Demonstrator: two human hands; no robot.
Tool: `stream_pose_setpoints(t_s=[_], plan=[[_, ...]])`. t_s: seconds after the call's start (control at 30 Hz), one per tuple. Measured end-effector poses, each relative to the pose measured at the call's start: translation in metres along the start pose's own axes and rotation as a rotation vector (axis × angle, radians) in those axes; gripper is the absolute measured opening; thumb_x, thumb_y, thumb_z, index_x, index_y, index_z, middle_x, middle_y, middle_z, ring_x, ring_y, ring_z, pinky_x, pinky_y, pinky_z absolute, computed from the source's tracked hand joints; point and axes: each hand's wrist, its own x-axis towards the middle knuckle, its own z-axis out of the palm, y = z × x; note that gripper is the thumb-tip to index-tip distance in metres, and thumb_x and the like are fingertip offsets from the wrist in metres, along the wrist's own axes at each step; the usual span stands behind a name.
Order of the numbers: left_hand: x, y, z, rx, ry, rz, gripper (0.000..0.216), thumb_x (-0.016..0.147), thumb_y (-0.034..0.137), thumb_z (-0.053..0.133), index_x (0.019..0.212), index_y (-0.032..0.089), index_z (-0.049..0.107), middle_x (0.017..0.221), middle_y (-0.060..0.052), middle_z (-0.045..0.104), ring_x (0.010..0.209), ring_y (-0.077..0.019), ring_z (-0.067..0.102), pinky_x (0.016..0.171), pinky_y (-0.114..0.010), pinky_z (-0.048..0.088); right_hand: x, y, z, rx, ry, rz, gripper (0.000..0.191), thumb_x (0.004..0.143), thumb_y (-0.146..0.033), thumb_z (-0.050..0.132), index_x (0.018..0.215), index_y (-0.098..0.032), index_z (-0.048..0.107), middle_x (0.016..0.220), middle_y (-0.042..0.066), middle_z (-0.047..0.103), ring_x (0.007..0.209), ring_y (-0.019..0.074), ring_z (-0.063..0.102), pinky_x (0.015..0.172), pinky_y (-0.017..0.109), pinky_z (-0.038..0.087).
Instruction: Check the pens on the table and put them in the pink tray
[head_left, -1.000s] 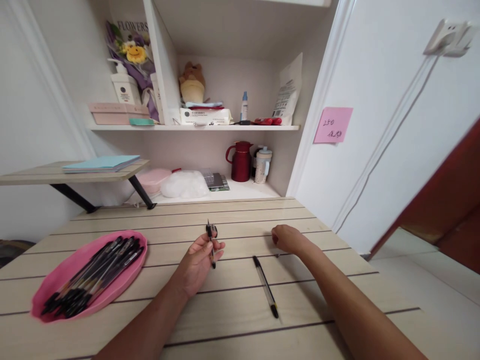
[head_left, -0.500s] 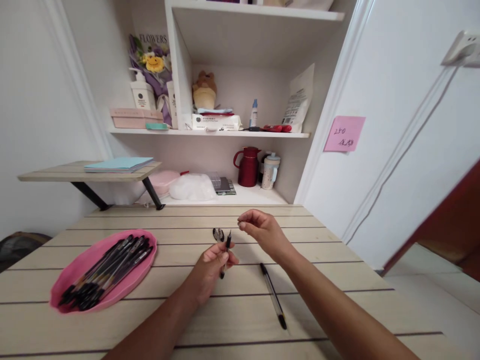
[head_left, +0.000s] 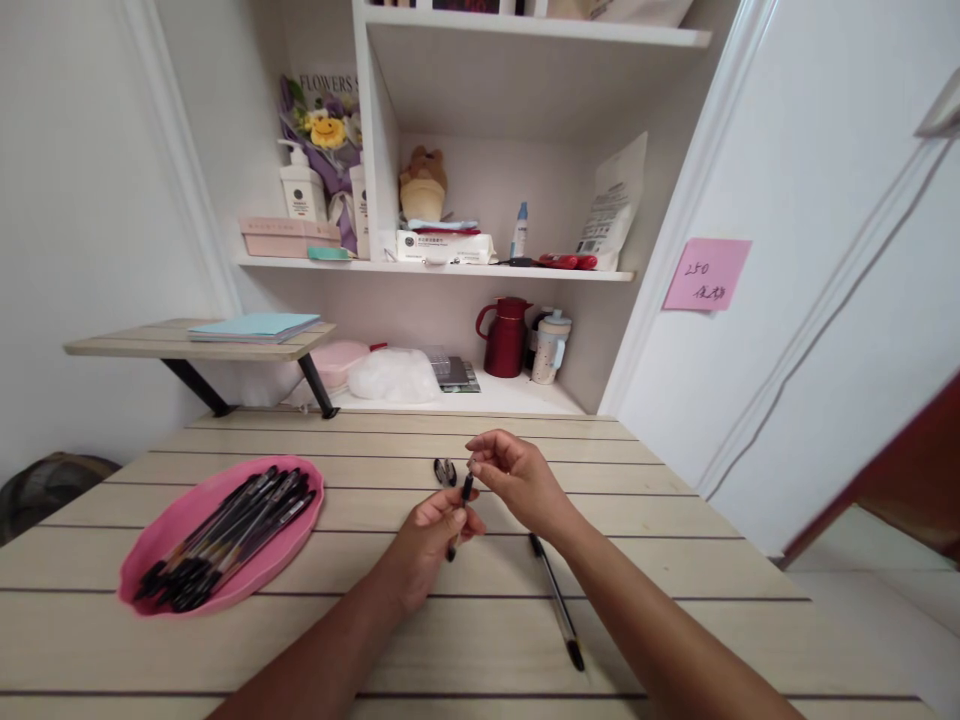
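My left hand [head_left: 429, 540] is closed round a short black pen part [head_left: 460, 503], held upright above the wooden table [head_left: 480, 620]. My right hand [head_left: 514, 480] pinches something tiny at the top end of that part; what it holds is too small to name. A small dark piece [head_left: 444, 470] lies on the table just behind my hands. One black pen [head_left: 556, 600] lies on the table beside my right forearm. At the left, a pink oval tray [head_left: 296, 545] holds several black pens [head_left: 225, 540].
Behind the table is a white shelf unit [head_left: 450, 270] with a red jug [head_left: 507, 337], a cup, bottles, a plush toy and packets. A small side shelf [head_left: 187, 345] with a blue booklet stands at left. A pink sticky note [head_left: 706, 273] hangs on the right wall.
My right hand has left the table at the right, risen and come to the top of the pen part in my left hand. The view has shifted slightly.
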Motion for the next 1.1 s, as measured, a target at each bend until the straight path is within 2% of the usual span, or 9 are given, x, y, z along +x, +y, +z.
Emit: stream_pose_setpoints(t_s=[0.2, 0.4, 0.57, 0.77, 0.93, 1.1], plan=[[0.000, 0.000, 0.000, 0.013, 0.003, 0.026, 0.027, 0.072, 0.028, 0.058, 0.096, 0.016, 0.059, 0.069, -0.003, 0.059, 0.069, -0.0131, 0.053, 0.067, -0.025, 0.034, -0.002, 0.005, 0.001, -0.021, -0.004, 0.014, 0.021, 0.069, -0.020, 0.055, 0.090, -0.018, 0.051, 0.067, -0.003, 0.054, 0.054, 0.0103, 0.056, 0.056, 0.026, 0.046], [0.000, 0.000, 0.002, 0.040, 0.063, 0.014, 0.031, 0.070, 0.027, 0.061, 0.099, 0.016, 0.060, 0.069, -0.003, 0.058, 0.064, -0.0121, 0.052, 0.065, -0.025, 0.035, -0.002, 0.008, 0.001, -0.076, 0.049, 0.006, 0.021, 0.068, -0.019, 0.055, 0.088, -0.019, 0.052, 0.063, -0.004, 0.051, 0.053, 0.0101, 0.054, 0.055, 0.025, 0.045], [0.002, -0.002, 0.001, 0.051, 0.099, 0.014, 0.035, 0.068, 0.028, 0.063, 0.101, 0.015, 0.060, 0.072, -0.004, 0.059, 0.065, -0.0127, 0.054, 0.067, -0.026, 0.037, 0.000, 0.009, 0.001, -0.018, 0.054, 0.052, 0.023, 0.067, -0.022, 0.059, 0.088, -0.018, 0.053, 0.057, -0.006, 0.049, 0.052, 0.0096, 0.051, 0.055, 0.025, 0.043], [0.003, 0.000, 0.001, 0.017, 0.100, 0.009, 0.035, 0.067, 0.029, 0.064, 0.100, 0.016, 0.061, 0.071, -0.003, 0.059, 0.064, -0.0121, 0.055, 0.066, -0.025, 0.038, 0.001, 0.001, -0.007, 0.031, -0.032, 0.187, 0.026, 0.073, -0.035, 0.054, 0.090, -0.016, 0.058, 0.065, 0.001, 0.060, 0.064, 0.0131, 0.057, 0.061, 0.027, 0.041], [0.003, 0.000, 0.001, 0.023, 0.100, 0.009, 0.035, 0.067, 0.030, 0.064, 0.099, 0.016, 0.062, 0.071, -0.004, 0.060, 0.063, -0.0118, 0.055, 0.066, -0.025, 0.039, 0.001, 0.000, -0.008, 0.063, -0.059, 0.207, 0.020, 0.068, -0.032, 0.059, 0.081, -0.016, 0.061, 0.064, 0.000, 0.061, 0.062, 0.0122, 0.056, 0.062, 0.026, 0.041], [0.004, -0.002, 0.000, 0.044, 0.113, 0.014, 0.035, 0.067, 0.029, 0.064, 0.099, 0.016, 0.062, 0.071, -0.003, 0.060, 0.062, -0.0116, 0.055, 0.065, -0.025, 0.039, 0.003, 0.008, -0.007, 0.075, -0.065, 0.142, 0.015, 0.067, -0.030, 0.060, 0.070, -0.016, 0.059, 0.060, -0.001, 0.060, 0.059, 0.0121, 0.055, 0.062, 0.027, 0.042]])
